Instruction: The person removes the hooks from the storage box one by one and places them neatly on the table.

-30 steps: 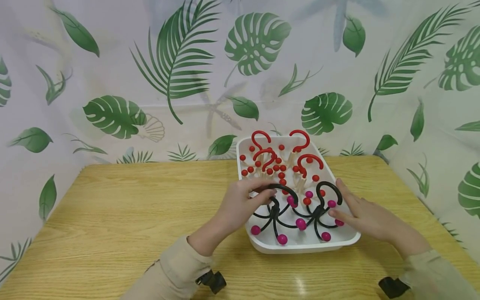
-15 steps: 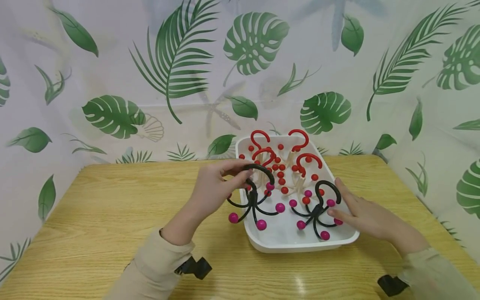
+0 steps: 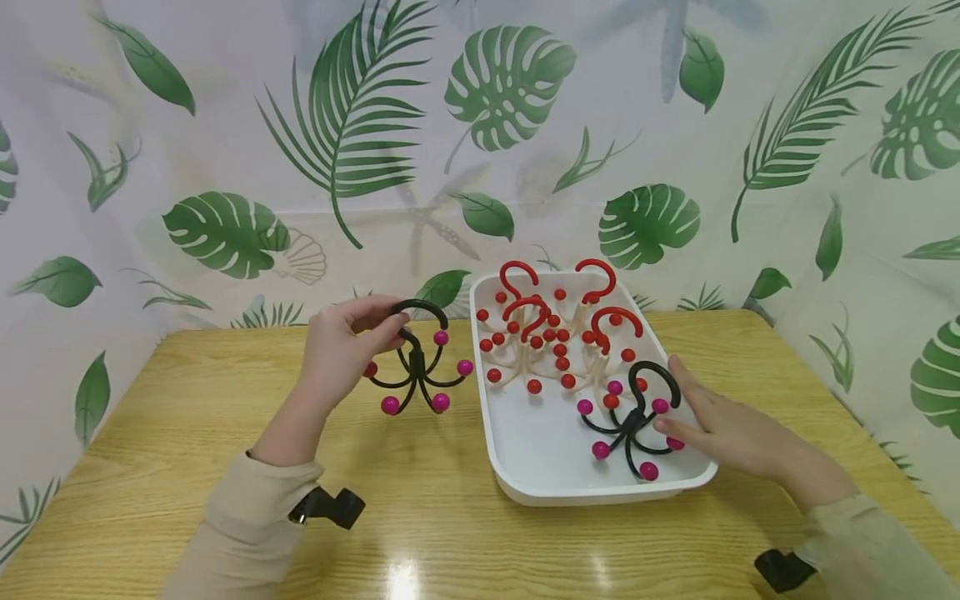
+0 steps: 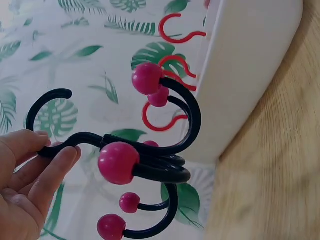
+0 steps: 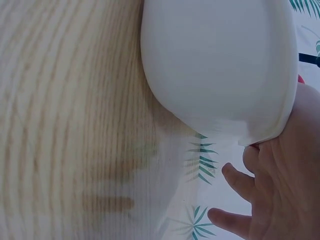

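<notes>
The person's left hand [image 3: 345, 342] is raised off to the left of the white tray [image 3: 525, 442], and its thumb and fingers pinch a black multi-hook rack [image 3: 417, 364] near the bend below its curled top. That rack hangs upright over the wooden table [image 3: 247, 417], outside the tray and near its left wall, with its curved arms fanning out below the stem, each tipped with a magenta ball [image 4: 119, 163]. From the left wrist, the free end of its curl shows beyond the fingertips. Across from it, the right hand [image 3: 738, 425] rests on the tray's right rim, its fingers fairly straight and spread along the outer side while the thumb reaches over the inside; it is loose rather than clenched. Just beside that thumb, a second black rack [image 3: 633, 421] sits in the near right part of the tray, leaning, its hooked top up near the fingers; whether the thumb touches it I can't tell. The far half of the tray is crowded with pale racks [image 3: 525, 358] that have red balls on their arms, and four red hooks [image 3: 618, 315] rise above them. Both arms wear beige sleeves [image 3: 243, 517], with a small black device [image 3: 328, 507] at each wrist. A leaf-printed cloth [image 3: 480, 192] hangs behind the table.
</notes>
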`<action>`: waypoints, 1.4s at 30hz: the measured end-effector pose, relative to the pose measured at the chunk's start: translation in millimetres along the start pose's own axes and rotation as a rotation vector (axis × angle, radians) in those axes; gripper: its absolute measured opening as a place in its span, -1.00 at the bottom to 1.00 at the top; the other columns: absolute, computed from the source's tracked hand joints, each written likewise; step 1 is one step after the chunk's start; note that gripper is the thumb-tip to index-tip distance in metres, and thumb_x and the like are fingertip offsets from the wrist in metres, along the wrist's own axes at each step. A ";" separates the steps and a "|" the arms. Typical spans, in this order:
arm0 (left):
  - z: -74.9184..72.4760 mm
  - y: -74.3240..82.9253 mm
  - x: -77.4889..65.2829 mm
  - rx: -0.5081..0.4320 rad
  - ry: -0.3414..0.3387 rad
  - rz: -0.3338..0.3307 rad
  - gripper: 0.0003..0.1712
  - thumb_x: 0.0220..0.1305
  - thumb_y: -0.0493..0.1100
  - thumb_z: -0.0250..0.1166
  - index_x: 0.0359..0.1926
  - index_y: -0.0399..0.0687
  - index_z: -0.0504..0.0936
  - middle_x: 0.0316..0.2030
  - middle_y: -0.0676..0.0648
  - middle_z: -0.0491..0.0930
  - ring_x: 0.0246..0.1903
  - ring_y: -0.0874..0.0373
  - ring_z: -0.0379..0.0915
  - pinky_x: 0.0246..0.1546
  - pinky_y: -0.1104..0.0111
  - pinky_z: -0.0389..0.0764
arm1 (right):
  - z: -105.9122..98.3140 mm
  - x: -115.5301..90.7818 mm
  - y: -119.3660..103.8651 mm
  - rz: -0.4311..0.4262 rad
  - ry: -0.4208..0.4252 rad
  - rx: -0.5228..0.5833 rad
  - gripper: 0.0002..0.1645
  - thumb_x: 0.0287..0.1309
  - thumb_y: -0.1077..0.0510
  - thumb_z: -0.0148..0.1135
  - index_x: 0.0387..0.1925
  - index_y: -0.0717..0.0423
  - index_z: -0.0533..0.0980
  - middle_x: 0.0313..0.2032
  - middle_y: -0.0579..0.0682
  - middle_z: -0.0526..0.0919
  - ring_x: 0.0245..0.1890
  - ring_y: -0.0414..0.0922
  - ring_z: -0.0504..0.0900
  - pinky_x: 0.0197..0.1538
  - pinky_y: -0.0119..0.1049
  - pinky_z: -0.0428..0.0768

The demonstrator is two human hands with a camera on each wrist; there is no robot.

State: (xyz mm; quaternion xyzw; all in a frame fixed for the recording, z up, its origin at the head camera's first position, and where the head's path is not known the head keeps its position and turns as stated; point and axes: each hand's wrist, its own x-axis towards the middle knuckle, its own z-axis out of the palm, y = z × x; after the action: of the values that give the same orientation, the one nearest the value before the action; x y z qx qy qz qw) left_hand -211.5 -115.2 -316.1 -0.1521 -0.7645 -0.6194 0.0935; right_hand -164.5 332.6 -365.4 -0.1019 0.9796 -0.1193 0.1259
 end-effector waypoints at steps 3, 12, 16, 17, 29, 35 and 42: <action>-8.3 -8.4 3.5 -0.030 0.012 -0.045 -0.70 0.24 -0.26 0.31 -0.04 -0.34 0.62 -0.21 -0.29 0.63 -0.33 0.00 0.67 -0.26 0.30 0.65 | 0.2 0.1 0.2 0.003 -0.001 0.004 0.16 0.22 -0.50 -0.18 0.47 0.02 -0.46 0.39 0.40 -0.02 0.29 0.42 0.11 0.13 0.36 0.28; -19.7 -27.4 8.7 -0.057 0.050 -0.130 -0.66 0.26 -0.31 0.27 0.01 -0.46 0.54 -0.13 -0.34 0.58 -0.33 0.18 0.65 -0.19 0.30 0.63 | 0.4 -0.6 -0.3 -0.004 0.001 0.019 0.16 0.23 -0.49 -0.16 0.47 0.03 -0.45 0.39 0.40 -0.03 0.30 0.41 0.10 0.14 0.35 0.27; -25.5 -35.9 13.5 -0.028 0.068 -0.141 -0.65 0.28 -0.30 0.26 0.02 -0.46 0.53 -0.10 -0.36 0.55 -0.32 0.22 0.64 -0.20 0.35 0.62 | -0.3 -0.8 -0.8 -0.004 0.000 0.024 0.15 0.23 -0.49 -0.17 0.47 0.02 -0.45 0.39 0.40 -0.03 0.30 0.41 0.09 0.14 0.35 0.26; -27.0 -37.7 14.6 -0.025 0.077 -0.148 -0.64 0.29 -0.29 0.26 0.03 -0.46 0.53 -0.10 -0.35 0.55 -0.32 0.23 0.64 -0.20 0.35 0.62 | -0.4 -0.8 -0.8 -0.005 0.000 0.026 0.15 0.23 -0.49 -0.17 0.47 0.01 -0.45 0.39 0.40 -0.03 0.30 0.41 0.09 0.15 0.35 0.26; -41.3 -57.6 30.4 -0.102 0.174 -0.235 -0.59 0.29 -0.26 0.26 0.06 -0.49 0.50 -0.08 -0.26 0.54 -0.26 0.21 0.64 -0.15 0.37 0.60 | 2.7 0.5 4.0 -0.007 0.005 0.033 0.15 0.22 -0.50 -0.18 0.47 -0.02 -0.45 0.40 0.39 -0.03 0.29 0.42 0.11 0.14 0.35 0.26; -45.6 -64.7 34.7 -0.078 0.191 -0.231 -0.60 0.29 -0.24 0.26 0.06 -0.46 0.52 -0.12 -0.22 0.55 -0.22 0.19 0.63 -0.15 0.38 0.60 | 2.6 -0.1 3.1 -0.011 0.006 0.039 0.14 0.22 -0.50 -0.18 0.47 -0.03 -0.46 0.40 0.38 -0.04 0.29 0.42 0.11 0.14 0.35 0.26; -44.7 -72.8 38.4 -0.026 0.222 -0.228 -0.64 0.29 -0.27 0.25 0.02 -0.45 0.54 -0.14 -0.24 0.55 -0.19 0.12 0.62 -0.16 0.39 0.60 | 2.8 -0.1 3.1 -0.003 0.008 0.022 0.14 0.22 -0.50 -0.19 0.47 -0.02 -0.45 0.39 0.38 -0.02 0.29 0.40 0.13 0.14 0.33 0.28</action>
State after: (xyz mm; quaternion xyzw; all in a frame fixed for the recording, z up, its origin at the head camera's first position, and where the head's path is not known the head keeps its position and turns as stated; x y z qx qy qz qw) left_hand -274.8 -167.8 -360.6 0.0039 -0.7538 -0.6488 0.1043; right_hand -164.2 335.0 -368.8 -0.1016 0.9785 -0.1309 0.1229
